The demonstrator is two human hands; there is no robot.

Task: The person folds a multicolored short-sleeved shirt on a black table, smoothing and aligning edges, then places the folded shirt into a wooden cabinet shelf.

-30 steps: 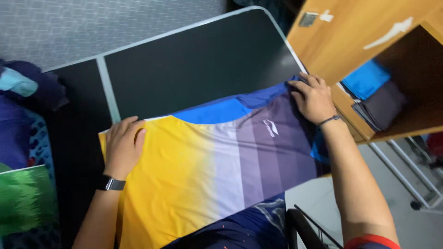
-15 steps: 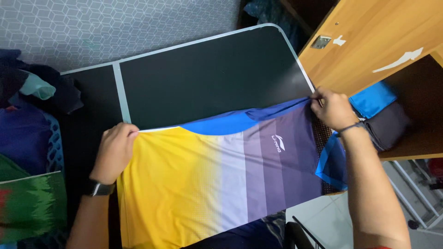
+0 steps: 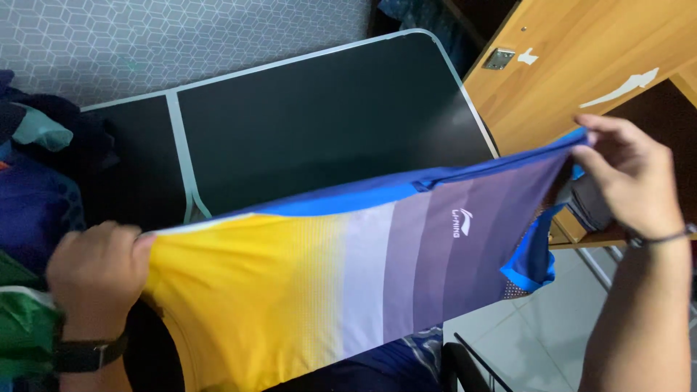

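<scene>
Shirt (image 3: 334, 283) now lifted off the surface (image 3: 312, 116), stretched taut in the air between both hands; half a second ago lying flat with only its edges pinched. Left hand (image 3: 98, 279) moved outward and lower, fist closed on the yellow hem end. Right hand (image 3: 632, 181) raised higher and further right, fingers pinching the blue shoulder edge in front of the cupboard. Camera view slightly shifted too.

Shirt colours running yellow at left, through white, to grey-purple bands at right, blue along the top edge, blue sleeve (image 3: 530, 258) hanging down. Small white logo mark (image 3: 461, 221) on the purple chest area. Black watch (image 3: 83, 354) on left wrist, thin dark band (image 3: 661, 236) on right wrist.

White arrow-shaped sticker (image 3: 617, 87) and smaller white sticker (image 3: 528, 56) on the wooden cupboard door (image 3: 573, 65), beside a metal hinge plate (image 3: 498, 59). Folded dark clothes (image 3: 588, 203) on the cupboard shelf, mostly hidden behind right hand.

Surface black, folding type, with pale metal rim and a centre seam (image 3: 181, 156). Grey hexagon-pattern wall (image 3: 181, 36) behind. Pile of dark blue and green clothes (image 3: 29, 189) at left edge. Pale tiled floor (image 3: 537, 334) lower right.
</scene>
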